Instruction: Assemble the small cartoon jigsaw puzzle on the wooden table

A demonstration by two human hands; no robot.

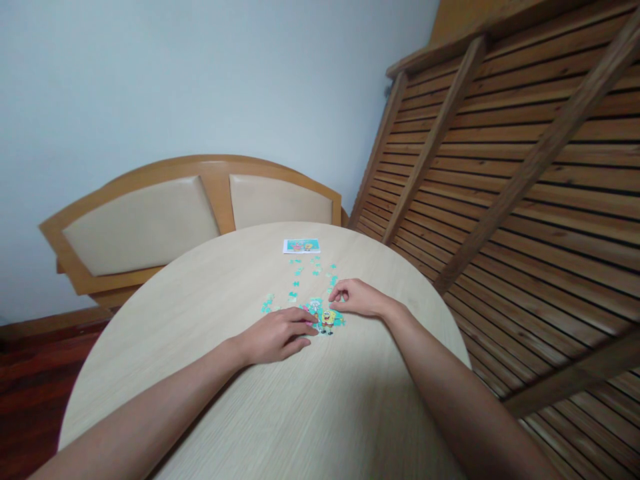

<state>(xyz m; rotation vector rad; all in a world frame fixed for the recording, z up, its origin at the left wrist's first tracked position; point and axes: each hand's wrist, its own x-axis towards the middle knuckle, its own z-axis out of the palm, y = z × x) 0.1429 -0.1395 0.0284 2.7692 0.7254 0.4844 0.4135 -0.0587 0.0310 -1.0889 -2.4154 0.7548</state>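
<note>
Around the middle of a round, pale wood desk [320, 420], there's a partly joined jigsaw [338, 319], mostly teal, with a yellow, square-bodied cartoon figure [327, 317] facing the person sitting here. The left hand [279, 335] comes in palm down from the left, fingers loosely stretched out and a bit apart, with the fingertips over the jigsaw's left edge and covering some of it. That grip's pretty relaxed and isn't pinched around anything, as far as I can see. The right hand [358, 297] is at the upper right edge of the jigsaw, fingers curled with thumb and index close together. Honestly can't tell if that grip has a piece in it, it's too small to make out. Loose teal pieces [294, 294] run in a scattered column behind the jigsaw, a little cluster [267, 304] lies off to its left, and a few more [333, 267] are just beyond the right hand. Further back, near the far rim, lies a white-bordered picture card [301, 246] with cartoon figures on teal. Behind it all there's a wooden backrest [215, 172] with cream panels against a pale wall [215, 73], plus a big slatted wood frame [505, 167] leaning on the right.
</note>
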